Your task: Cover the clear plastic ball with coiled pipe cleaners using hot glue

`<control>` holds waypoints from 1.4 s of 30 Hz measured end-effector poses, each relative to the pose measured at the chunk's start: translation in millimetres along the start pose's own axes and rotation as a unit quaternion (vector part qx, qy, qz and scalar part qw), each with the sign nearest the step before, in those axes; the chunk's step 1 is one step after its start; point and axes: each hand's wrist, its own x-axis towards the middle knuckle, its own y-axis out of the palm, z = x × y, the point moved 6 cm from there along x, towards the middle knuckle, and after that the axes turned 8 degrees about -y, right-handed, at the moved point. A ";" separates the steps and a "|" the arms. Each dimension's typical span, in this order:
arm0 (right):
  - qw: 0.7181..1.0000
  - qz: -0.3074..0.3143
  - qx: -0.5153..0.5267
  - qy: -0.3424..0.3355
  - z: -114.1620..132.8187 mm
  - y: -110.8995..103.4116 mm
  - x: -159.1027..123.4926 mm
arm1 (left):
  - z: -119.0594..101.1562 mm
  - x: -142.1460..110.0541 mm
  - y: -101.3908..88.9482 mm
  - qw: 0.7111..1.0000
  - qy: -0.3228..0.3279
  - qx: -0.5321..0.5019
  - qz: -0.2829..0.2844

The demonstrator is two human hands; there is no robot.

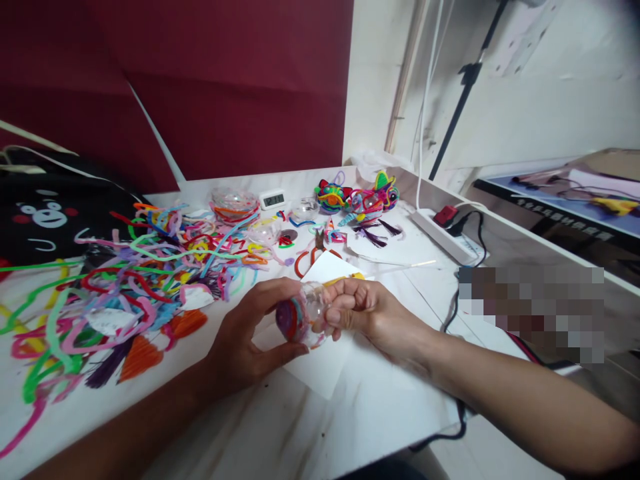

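A clear plastic ball (316,303), its left part wrapped in purple, red and blue pipe cleaner, is held above the table. My left hand (245,333) grips it between thumb and fingers from the left. My right hand (357,307) is closed in a pinch at the ball's right side, thumb against curled fingers. Whatever is between those fingertips is too small or hidden to name. Below the ball lies a sheet of white paper (320,377). Just behind my right hand shows something yellow (353,276), partly covered.
Tangled pipe cleaners (125,280) and orange tassels (143,357) spread over the left. Orange-handled pliers (316,253), a digital clock (273,200) and decorated colourful balls (370,200) stand behind. A power strip (443,237) with a black cable (453,310) lies along the right edge.
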 end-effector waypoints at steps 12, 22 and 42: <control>1.000 0.006 -0.017 -0.007 -2.2 0.0 -0.2 | -2.9 -2.7 5.3 1.000 0.004 0.013 -0.021; 1.000 0.014 -0.011 -0.010 -3.3 1.0 -1.3 | -4.8 1.8 2.6 0.999 0.035 0.002 -0.020; 1.000 -0.002 0.007 -0.023 -4.6 -1.0 1.8 | 14.8 -7.9 5.6 0.992 -0.079 -0.100 -0.014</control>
